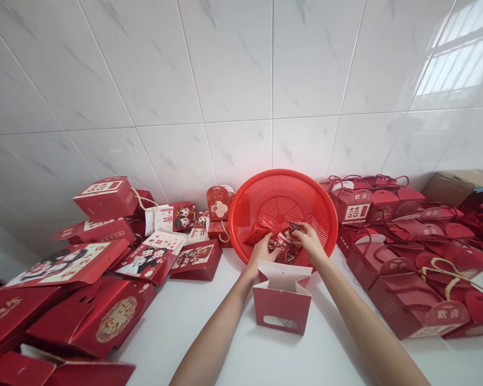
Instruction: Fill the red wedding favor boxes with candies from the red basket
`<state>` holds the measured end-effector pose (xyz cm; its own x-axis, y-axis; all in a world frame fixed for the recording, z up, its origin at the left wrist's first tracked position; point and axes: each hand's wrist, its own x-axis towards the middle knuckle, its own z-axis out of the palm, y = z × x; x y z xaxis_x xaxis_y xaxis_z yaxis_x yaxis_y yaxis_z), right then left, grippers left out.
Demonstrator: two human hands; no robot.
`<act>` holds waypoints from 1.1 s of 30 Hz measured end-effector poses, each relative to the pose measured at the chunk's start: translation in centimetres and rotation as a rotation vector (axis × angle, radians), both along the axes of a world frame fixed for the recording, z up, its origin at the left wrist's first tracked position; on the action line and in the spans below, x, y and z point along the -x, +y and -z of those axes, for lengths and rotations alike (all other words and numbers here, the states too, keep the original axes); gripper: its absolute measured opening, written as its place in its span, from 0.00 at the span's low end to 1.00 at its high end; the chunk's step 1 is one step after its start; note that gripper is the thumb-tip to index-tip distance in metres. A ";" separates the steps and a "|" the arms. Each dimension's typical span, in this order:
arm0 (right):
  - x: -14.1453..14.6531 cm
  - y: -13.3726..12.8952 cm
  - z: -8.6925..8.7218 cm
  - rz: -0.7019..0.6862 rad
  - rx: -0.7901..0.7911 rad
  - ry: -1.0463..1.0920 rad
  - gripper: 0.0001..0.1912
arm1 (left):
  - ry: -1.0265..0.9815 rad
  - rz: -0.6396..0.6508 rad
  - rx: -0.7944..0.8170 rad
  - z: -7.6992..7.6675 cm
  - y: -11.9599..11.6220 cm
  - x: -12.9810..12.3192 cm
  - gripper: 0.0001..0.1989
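Observation:
Both hands reach into a red plastic basket [284, 179] that leans toward the wall. My left hand [262, 251] has its fingers closed at the small red and dark wrapped packets [286, 247] in the basket. My right hand [309, 241] pinches a dark wrapped packet [295, 227] over the basket's right part. Between my forearms an open-topped red box [282, 308] stands upright on the white table [177, 321], its pale inside showing and an oval window in its front. A red packet [256, 234] lies at the left inside the basket.
Several red printed boxes [90, 316] are piled on the left. Rows of red boxes with cord handles [414, 300] stand on the right. A brown cardboard box [446, 185] with red items is at the far right. A tiled wall [241, 80] rises behind the table.

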<state>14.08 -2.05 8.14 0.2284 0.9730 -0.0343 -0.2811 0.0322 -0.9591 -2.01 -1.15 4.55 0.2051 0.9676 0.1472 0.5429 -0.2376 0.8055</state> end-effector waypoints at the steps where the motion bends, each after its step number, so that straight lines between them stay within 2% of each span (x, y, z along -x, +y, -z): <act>1: 0.0 0.0 0.0 -0.005 -0.003 -0.004 0.12 | 0.027 0.003 0.005 0.0 -0.1 -0.1 0.28; 7: 0.0 0.0 -0.2 0.035 0.006 0.015 0.12 | 0.060 -0.006 -0.040 -0.2 -0.5 -0.4 0.31; 12: -0.1 -0.1 -0.2 0.049 0.001 0.017 0.12 | 0.090 -0.053 0.071 -0.6 -0.5 -0.2 0.35; 19: -0.1 -0.1 -0.1 0.029 -0.004 0.017 0.12 | 0.113 -0.061 0.061 -0.6 -0.5 -0.2 0.32; 22: -0.2 -0.2 -0.2 0.028 0.010 0.020 0.12 | -0.007 -0.059 0.051 0.0 -0.3 -0.3 0.27; 26: -0.2 -0.3 -0.4 0.032 0.017 0.027 0.12 | -0.297 -0.086 0.026 0.8 0.2 -0.5 0.23; 30: -0.3 -0.6 -0.6 0.017 0.007 0.033 0.11 | -0.534 -0.133 -0.006 0.5 0.5 -0.5 0.23; 33: -0.4 -0.7 -0.8 0.014 0.015 0.050 0.12 | -0.651 -0.178 0.032 0.1 0.8 -0.2 0.23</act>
<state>14.49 -2.77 8.95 0.2400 0.9689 -0.0603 -0.3287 0.0227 -0.9441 -1.77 -0.33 4.47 -0.0788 0.9844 0.1576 -0.0268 -0.1601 0.9867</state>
